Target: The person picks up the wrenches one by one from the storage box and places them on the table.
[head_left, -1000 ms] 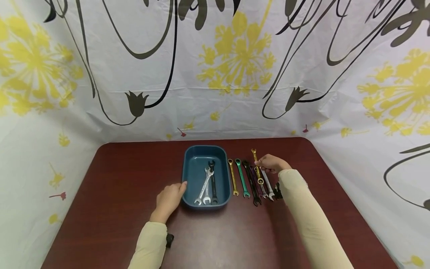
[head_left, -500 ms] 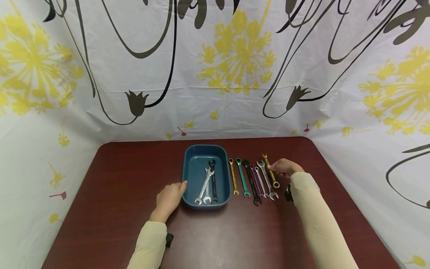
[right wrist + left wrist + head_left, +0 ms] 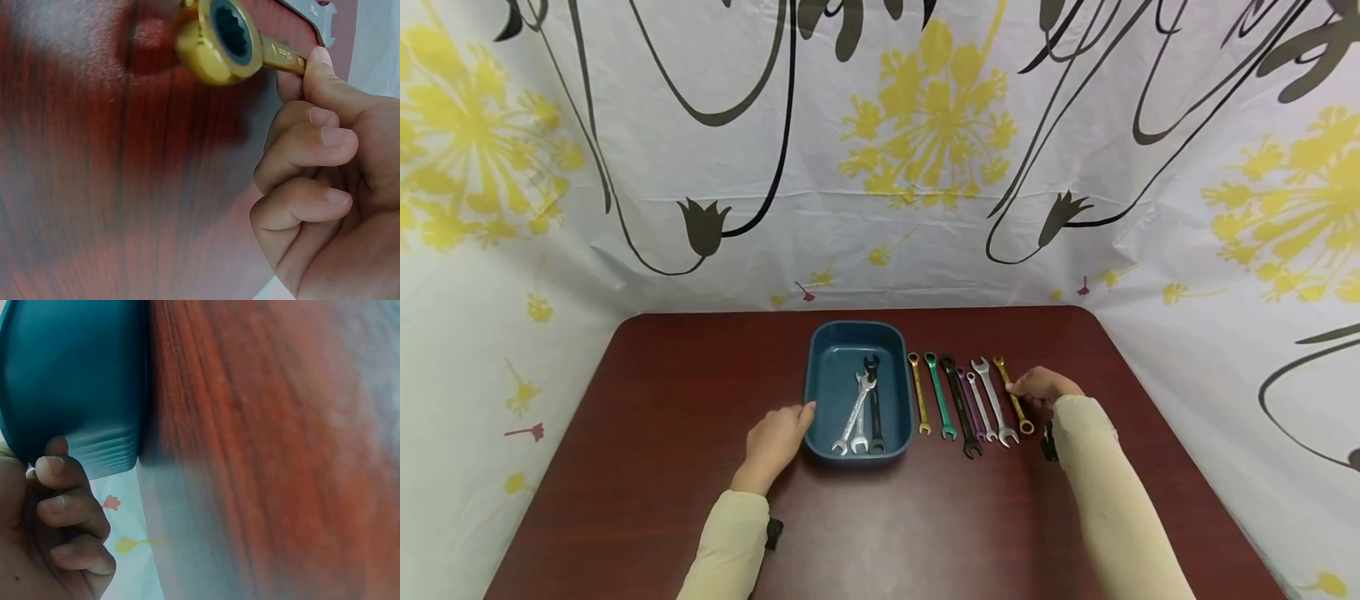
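At the right end of a row of wrenches, my right hand (image 3: 1043,386) pinches a gold combination wrench (image 3: 1015,400) between thumb and forefinger. Its ratchet ring (image 3: 232,34) points toward me and its open end lies away; the other fingers curl loosely. My left hand (image 3: 775,437) grips the near left rim of a blue tray (image 3: 811,375), fingers curled at its outer side. Inside the tray lie a black wrench (image 3: 876,412) and two silver wrenches (image 3: 853,421), partly overlapping. Whether the pinched wrench touches the table cannot be told.
Between tray and right hand lie a gold wrench (image 3: 919,396), a green wrench (image 3: 940,398), a black wrench (image 3: 961,408), a purple wrench (image 3: 972,404) and two silver wrenches (image 3: 995,404), side by side. A patterned cloth (image 3: 775,167) hangs behind the brown table (image 3: 715,358).
My right hand has carried the gold wrench rightward, from above the silver wrenches to beyond them, then slightly lower. The left hand has stayed on the tray.
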Motion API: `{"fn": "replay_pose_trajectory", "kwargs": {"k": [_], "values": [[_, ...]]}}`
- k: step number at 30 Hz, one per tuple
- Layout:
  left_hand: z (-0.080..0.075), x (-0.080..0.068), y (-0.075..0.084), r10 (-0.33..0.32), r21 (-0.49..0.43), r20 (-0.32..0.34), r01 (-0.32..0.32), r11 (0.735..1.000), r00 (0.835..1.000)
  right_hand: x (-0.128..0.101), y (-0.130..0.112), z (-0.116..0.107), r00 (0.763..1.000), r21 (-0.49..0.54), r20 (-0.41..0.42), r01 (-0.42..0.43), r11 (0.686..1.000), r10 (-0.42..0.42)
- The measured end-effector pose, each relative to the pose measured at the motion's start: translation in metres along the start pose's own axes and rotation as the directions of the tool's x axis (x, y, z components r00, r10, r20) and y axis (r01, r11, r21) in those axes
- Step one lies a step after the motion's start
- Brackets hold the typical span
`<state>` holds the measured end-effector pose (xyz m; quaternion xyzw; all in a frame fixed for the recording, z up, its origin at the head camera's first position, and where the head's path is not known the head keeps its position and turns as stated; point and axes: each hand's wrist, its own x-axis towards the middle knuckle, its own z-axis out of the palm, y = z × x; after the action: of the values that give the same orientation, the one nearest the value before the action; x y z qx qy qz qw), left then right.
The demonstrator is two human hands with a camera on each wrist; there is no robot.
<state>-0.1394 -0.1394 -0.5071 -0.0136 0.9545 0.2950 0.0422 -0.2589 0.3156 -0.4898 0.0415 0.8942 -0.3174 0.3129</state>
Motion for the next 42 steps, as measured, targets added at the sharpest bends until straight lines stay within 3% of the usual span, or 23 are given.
{"fn": "replay_pose_trajectory", "kwargs": {"k": [5,16,32,42], "values": [[0.0014,0.0005,-0.0005,-0.001,-0.002,0.005,0.001,1.000,1.000,-0.0006,0.0013,0.0031,1.000,-0.013,-0.012,-0.012,1.000,0.012],[0.0021,0.0011,0.0005,-0.004,-0.004,-0.006,0.004,1.000,1.000,-0.0017,-0.0077,0.0028,1.000,-0.149,-0.020,-0.020,0.989,0.017],[0.0010,0.0005,-0.0008,0.010,0.004,-0.015,-0.010,1.000,1.000,0.0052,-0.0045,0.0040,0.992,-0.118,-0.111,-0.066,0.991,0.053],[0.0005,0.0002,0.0007,0.007,0.001,-0.016,-0.007,1.000,1.000,0.0025,-0.0042,0.0016,0.995,-0.121,-0.091,-0.061,0.991,0.050]]}}
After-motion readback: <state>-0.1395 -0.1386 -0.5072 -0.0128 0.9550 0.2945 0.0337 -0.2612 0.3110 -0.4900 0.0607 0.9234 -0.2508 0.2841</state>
